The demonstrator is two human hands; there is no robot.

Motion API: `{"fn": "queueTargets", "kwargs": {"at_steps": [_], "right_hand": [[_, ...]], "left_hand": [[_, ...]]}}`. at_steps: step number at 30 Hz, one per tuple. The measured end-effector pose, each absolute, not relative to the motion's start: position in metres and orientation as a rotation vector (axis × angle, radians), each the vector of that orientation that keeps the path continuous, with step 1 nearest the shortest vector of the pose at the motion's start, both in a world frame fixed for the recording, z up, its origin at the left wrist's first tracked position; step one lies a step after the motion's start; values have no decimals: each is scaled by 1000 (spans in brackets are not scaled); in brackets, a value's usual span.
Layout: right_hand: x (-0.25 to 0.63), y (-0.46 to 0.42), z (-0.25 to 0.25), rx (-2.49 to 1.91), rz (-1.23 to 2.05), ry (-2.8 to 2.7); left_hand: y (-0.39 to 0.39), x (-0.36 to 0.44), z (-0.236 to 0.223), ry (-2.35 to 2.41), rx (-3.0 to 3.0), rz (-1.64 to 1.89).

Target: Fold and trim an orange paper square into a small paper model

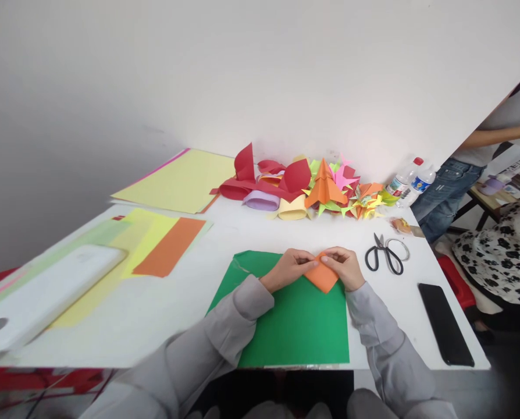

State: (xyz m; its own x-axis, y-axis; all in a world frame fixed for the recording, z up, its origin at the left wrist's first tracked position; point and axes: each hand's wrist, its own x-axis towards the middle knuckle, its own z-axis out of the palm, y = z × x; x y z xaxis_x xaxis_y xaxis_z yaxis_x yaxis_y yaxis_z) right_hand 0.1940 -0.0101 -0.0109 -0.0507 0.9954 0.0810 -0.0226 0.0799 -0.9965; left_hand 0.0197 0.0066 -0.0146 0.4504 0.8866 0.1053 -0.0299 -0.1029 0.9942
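Observation:
A small folded piece of orange paper point(323, 277) is pinched between my two hands, one corner pointing toward me. My left hand point(289, 267) grips its left upper edge between thumb and fingers. On the other side, my right hand point(345, 268) holds the upper right edge, its thumb pressed near the top corner. Both hands rest over a green sheet point(295, 331) lying on the white table. The fingers partly hide the top of the paper.
Folded paper shapes, among them an orange paper plane point(324, 189), line the wall. Black-handled scissors point(384, 256), a phone point(445, 323) and two bottles point(410, 183) stand or lie rightward. Coloured sheets point(168, 247) and a white device point(46, 291) lie left. Other people are at right.

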Motion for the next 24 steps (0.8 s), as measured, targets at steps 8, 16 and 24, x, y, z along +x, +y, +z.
{"fn": "queueTargets", "kwargs": {"at_steps": [8, 16, 24], "right_hand": [[189, -11, -12, -1128, 1159, -1260], [189, -12, -10, -1124, 1160, -1258], [189, -12, -13, -1099, 1151, -1242]], "left_hand": [[5, 22, -12, 797, 1511, 1029], [2, 21, -9, 796, 1514, 1043], [4, 22, -14, 806, 1473, 1073]]}}
